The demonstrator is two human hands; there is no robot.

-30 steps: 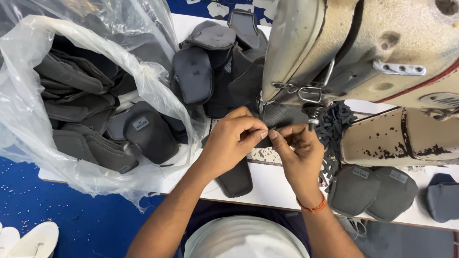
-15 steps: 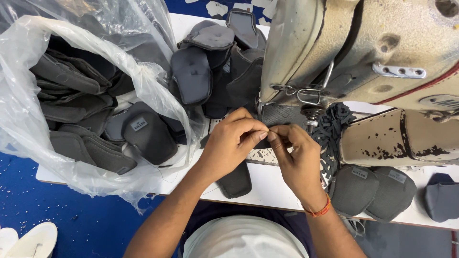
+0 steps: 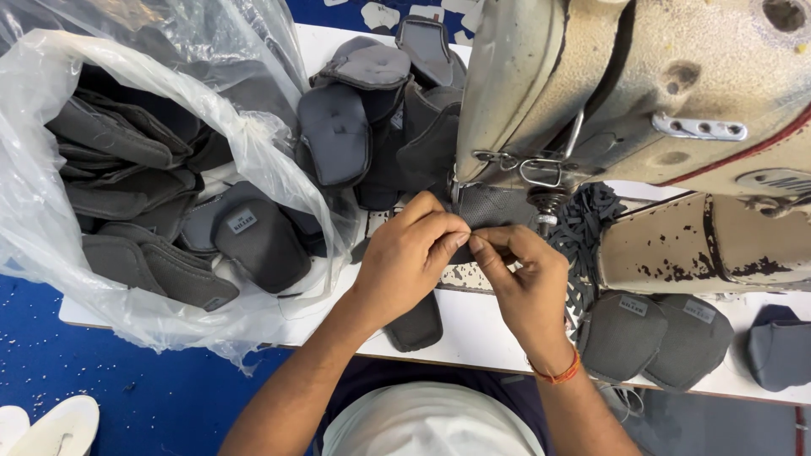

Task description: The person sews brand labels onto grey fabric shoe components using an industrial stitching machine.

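A dark grey padded shoe tongue (image 3: 416, 323) lies on the white table under the head of a worn cream sewing machine (image 3: 642, 93). My left hand (image 3: 407, 260) pinches the tongue's upper edge close to the needle area. My right hand (image 3: 525, 285), with an orange thread band on the wrist, meets it fingertip to fingertip on the same edge. The piece's top end (image 3: 500, 208) shows as grey mesh under the presser foot (image 3: 546, 218). My fingers hide what they pinch.
A clear plastic bag (image 3: 51, 253) full of grey tongues fills the left. More tongues are piled behind the machine (image 3: 372, 110). Finished ones lie at the right (image 3: 655, 333). A bundle of dark strips (image 3: 591, 236) sits by the machine base. Blue floor below.
Both hands have stayed at the same spot under the needle. The fingertips have shifted slightly along the tongue's edge.
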